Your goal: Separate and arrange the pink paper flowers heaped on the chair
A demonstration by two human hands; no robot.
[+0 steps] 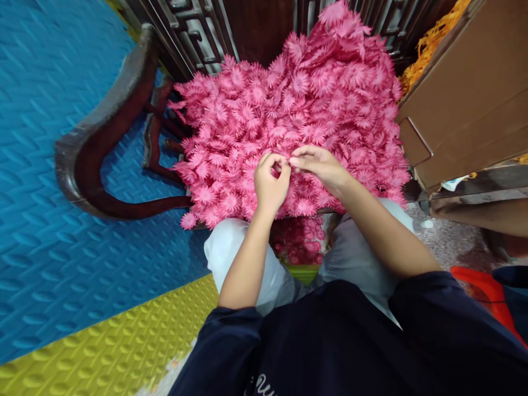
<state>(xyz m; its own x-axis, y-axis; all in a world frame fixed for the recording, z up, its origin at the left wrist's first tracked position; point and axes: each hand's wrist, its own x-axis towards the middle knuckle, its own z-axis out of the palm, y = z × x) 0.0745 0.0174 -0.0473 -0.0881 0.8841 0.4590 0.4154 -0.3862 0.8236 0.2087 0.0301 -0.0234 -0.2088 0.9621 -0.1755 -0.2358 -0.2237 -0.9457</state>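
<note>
A large heap of pink artificial flowers (256,110) with thin pointed petals spreads over a dark wooden chair in front of my knees. Over the front middle of the heap, my left hand (271,184) is closed in a pinch, thumb against forefinger, on what looks like a pink flower (277,152). My right hand (319,165) meets it from the right, thumb and fingers brought together close to the left fingertips. Whatever lies between the right fingertips is too small to make out. Pink pieces behind both hands blend with the heap.
The chair's curved dark armrest (103,148) juts out left over a blue textured mat (37,165). A cardboard box (470,93) stands at the right, with orange material (433,41) behind it. Another person's limb (482,214) shows at the right edge. More pink flowers (303,242) lie below, between my knees.
</note>
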